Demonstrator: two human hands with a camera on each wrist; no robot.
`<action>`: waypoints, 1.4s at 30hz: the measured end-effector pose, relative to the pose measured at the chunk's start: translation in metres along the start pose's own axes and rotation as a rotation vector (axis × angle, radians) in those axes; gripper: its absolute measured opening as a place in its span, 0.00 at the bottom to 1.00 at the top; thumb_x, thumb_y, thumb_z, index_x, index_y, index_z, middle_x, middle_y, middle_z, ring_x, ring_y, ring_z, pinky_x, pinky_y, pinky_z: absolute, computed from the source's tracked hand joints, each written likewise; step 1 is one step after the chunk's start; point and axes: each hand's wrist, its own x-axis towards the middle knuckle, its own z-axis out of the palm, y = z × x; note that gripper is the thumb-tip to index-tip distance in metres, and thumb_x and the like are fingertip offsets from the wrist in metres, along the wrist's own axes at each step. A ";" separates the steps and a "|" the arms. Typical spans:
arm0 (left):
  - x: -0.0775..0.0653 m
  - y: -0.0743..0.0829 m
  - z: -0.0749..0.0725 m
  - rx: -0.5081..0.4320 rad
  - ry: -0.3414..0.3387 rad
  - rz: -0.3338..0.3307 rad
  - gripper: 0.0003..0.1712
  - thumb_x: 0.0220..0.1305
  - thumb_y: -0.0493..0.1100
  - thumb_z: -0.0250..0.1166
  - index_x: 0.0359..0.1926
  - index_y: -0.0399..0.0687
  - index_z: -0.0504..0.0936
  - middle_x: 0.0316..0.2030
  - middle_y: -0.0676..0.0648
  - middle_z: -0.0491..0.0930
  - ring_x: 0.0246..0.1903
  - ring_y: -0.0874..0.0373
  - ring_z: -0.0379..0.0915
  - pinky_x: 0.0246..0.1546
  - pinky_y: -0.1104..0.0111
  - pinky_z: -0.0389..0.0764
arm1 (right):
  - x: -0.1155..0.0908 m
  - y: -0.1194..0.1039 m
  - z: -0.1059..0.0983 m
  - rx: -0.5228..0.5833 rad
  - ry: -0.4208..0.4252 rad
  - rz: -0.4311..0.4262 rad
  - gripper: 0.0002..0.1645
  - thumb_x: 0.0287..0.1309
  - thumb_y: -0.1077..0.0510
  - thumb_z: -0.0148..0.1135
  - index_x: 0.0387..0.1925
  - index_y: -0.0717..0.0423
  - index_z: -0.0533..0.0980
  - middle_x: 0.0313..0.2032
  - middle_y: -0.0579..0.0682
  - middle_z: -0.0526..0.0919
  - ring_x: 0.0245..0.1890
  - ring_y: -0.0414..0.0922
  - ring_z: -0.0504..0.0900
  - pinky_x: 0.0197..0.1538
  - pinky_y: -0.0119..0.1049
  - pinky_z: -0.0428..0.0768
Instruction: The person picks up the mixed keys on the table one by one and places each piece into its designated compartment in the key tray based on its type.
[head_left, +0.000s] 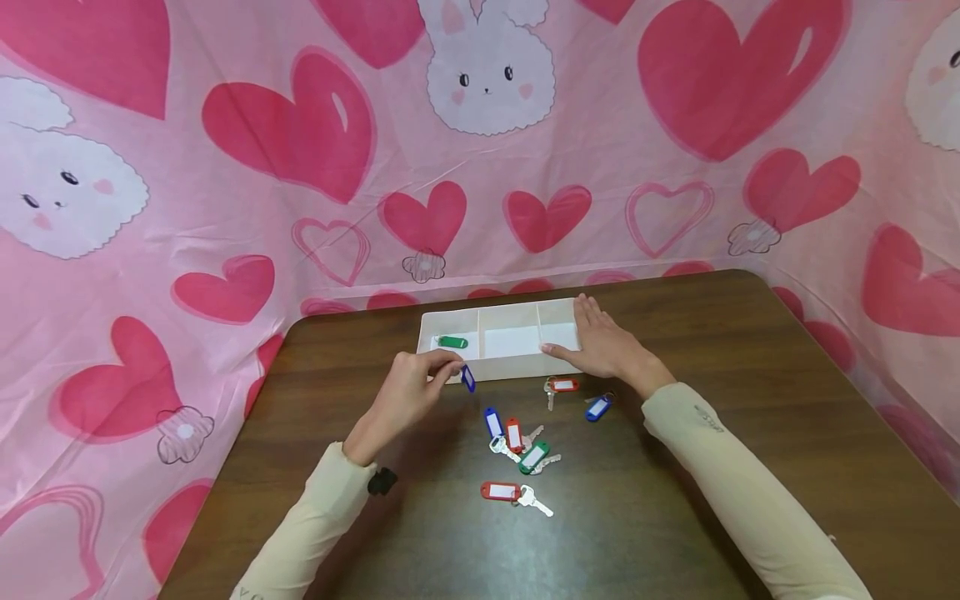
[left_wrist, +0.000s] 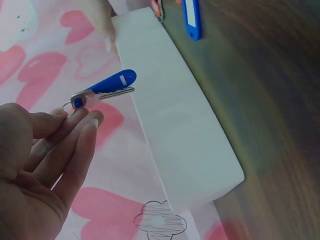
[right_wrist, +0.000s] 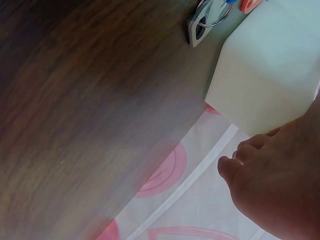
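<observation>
Between thumb and fingertips my left hand (head_left: 411, 387) pinches the ring of a key with a blue tag (left_wrist: 112, 82). In the head view that blue tag (head_left: 468, 378) hangs just in front of the left part of a white box (head_left: 517, 367) with three compartments. A green tag (head_left: 452, 342) lies in the box's left compartment; the middle one is bare. My right hand (head_left: 603, 342) rests on the box's right end, fingers straight along the side and thumb at the front rim. In the right wrist view the right hand (right_wrist: 275, 175) is beside the box's end wall.
Several tagged keys lie on the brown table (head_left: 615, 517) in front of the box: a red tag (head_left: 500, 491), a green tag (head_left: 534, 457) and a blue tag (head_left: 597, 407) among them. Behind the table hangs a pink cloth (head_left: 480, 167) with hearts and rabbits.
</observation>
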 end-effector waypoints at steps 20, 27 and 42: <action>0.010 0.004 -0.003 -0.052 -0.013 -0.067 0.10 0.70 0.38 0.70 0.48 0.39 0.91 0.40 0.43 0.93 0.38 0.54 0.91 0.44 0.61 0.91 | 0.000 0.000 -0.001 0.007 -0.003 -0.004 0.75 0.63 0.14 0.45 0.83 0.67 0.34 0.85 0.65 0.34 0.86 0.63 0.34 0.85 0.58 0.45; 0.016 0.005 -0.002 -0.076 0.026 -0.054 0.07 0.70 0.37 0.70 0.44 0.39 0.92 0.35 0.44 0.92 0.33 0.53 0.89 0.39 0.61 0.92 | -0.002 0.000 -0.001 0.013 -0.005 -0.004 0.75 0.63 0.15 0.46 0.83 0.67 0.34 0.84 0.65 0.34 0.86 0.64 0.34 0.85 0.58 0.46; 0.030 0.008 -0.005 -0.114 0.005 -0.103 0.08 0.71 0.40 0.69 0.45 0.42 0.92 0.37 0.45 0.93 0.36 0.51 0.91 0.41 0.60 0.92 | 0.000 0.002 0.000 0.024 -0.013 -0.009 0.76 0.61 0.13 0.43 0.83 0.66 0.33 0.85 0.64 0.34 0.86 0.61 0.34 0.86 0.57 0.45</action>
